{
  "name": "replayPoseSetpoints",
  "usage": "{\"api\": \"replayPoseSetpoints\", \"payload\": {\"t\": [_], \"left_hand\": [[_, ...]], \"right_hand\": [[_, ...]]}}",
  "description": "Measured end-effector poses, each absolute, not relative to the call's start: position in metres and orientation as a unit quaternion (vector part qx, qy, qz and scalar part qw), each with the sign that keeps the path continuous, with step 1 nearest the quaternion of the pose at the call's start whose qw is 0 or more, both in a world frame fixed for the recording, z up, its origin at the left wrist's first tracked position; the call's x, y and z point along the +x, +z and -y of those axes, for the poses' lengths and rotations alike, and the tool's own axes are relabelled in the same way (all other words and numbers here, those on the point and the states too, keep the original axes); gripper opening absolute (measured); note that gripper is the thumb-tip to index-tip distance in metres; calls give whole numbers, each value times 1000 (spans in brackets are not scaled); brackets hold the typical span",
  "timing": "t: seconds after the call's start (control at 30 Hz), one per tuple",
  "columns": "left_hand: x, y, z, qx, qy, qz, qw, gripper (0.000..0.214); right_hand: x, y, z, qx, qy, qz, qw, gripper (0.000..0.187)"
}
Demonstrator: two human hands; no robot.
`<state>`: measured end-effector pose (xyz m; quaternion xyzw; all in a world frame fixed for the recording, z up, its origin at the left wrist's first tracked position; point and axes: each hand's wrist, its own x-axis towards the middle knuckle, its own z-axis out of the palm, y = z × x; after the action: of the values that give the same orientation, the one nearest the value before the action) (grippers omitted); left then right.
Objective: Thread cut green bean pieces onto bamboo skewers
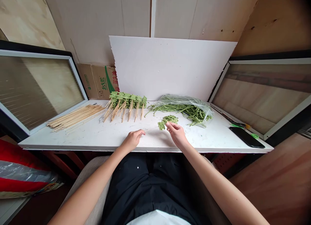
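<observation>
My left hand (133,139) is closed on the bare end of a thin wooden skewer (152,129) held over the table's front part. Several short green bean pieces (161,125) are threaded side by side at the skewer's right end. My right hand (177,132) is closed in a pinch at that end, its fingertips at a bean piece (167,124). Just behind the right hand lies a small pile of cut bean pieces (170,118). Finished bean skewers (127,101) are stacked at the back left, their sticks pointing toward me.
Loose bare skewers (76,116) lie at the left. Long green beans (187,111) spill from a clear plastic bag (181,99) at the back right. A black phone (246,137) and scissors (234,122) lie near the right edge. A cardboard box (98,81) stands behind.
</observation>
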<state>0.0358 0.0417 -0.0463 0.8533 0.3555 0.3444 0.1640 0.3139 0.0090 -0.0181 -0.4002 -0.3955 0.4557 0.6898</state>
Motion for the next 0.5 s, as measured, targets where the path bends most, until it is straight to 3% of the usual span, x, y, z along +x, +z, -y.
{"api": "replayPoseSetpoints", "payload": {"t": [0.5], "left_hand": [[36,-49,-42,846,354,-369,150,37]], "right_hand": [[315,-17,-5,-438,421,469,641,38]]}}
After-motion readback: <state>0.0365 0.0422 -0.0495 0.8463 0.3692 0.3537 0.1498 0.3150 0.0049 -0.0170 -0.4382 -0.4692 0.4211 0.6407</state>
